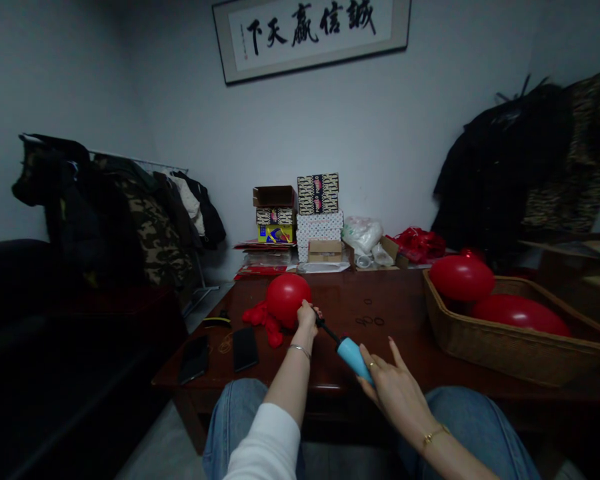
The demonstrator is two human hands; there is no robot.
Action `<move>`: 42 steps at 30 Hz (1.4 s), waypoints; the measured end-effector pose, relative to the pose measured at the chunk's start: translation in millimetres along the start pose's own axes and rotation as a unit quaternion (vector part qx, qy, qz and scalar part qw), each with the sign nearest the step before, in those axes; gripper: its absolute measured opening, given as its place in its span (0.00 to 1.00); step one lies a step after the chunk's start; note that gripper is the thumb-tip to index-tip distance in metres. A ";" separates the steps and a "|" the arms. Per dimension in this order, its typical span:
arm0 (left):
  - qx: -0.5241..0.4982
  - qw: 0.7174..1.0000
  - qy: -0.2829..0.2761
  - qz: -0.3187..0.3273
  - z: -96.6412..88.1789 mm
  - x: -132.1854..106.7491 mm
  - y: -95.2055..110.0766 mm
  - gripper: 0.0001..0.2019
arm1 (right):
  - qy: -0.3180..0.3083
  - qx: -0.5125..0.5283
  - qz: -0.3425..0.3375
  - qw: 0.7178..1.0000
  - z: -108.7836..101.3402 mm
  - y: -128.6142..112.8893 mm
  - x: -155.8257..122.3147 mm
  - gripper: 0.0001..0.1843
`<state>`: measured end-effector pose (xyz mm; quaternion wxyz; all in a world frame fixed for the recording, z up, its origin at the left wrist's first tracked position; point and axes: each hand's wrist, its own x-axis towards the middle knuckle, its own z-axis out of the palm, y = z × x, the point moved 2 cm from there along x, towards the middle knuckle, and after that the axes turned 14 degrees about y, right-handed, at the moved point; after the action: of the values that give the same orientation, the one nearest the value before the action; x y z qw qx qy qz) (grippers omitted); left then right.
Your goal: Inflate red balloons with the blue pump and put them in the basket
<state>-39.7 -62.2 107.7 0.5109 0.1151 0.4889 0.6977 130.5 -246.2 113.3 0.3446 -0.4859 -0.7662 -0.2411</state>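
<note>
Red balloon at pump, both hands engaged.
Left hand pinched where balloon meets pump; right hand closed around pump. Balloon at pump's 10 o'clock, wicker basket at 3.

One head-worn camera looks forward and down across the person's knees and the table. The left hand and right hand lie near it, low in the view; the far wall stands well beyond, its framed calligraphy cut by the top edge.
</note>
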 end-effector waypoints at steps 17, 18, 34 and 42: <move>0.007 1.000 0.008 0.008 -1.8 4.4 -7.4 0.13 | 0.001 -0.014 0.005 1.000 18.1 -12.1 16.4 0.24; 0.006 1.000 0.011 0.011 -2.8 5.6 -3.4 0.12 | 0.003 -0.007 0.003 1.000 15.2 -10.4 12.8 0.24; -0.019 1.000 0.017 0.015 0.9 5.5 6.0 0.14 | -0.007 0.002 -0.004 1.000 6.5 -3.4 18.2 0.24; 0.013 1.000 0.007 0.013 10.4 -5.4 -14.5 0.14 | -0.040 -0.027 0.020 0.999 26.2 -14.3 44.3 0.24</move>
<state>-21.7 -60.7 103.0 0.4970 0.1237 0.5000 0.6984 96.9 -208.0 129.6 0.3055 -0.5197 -0.7626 -0.2348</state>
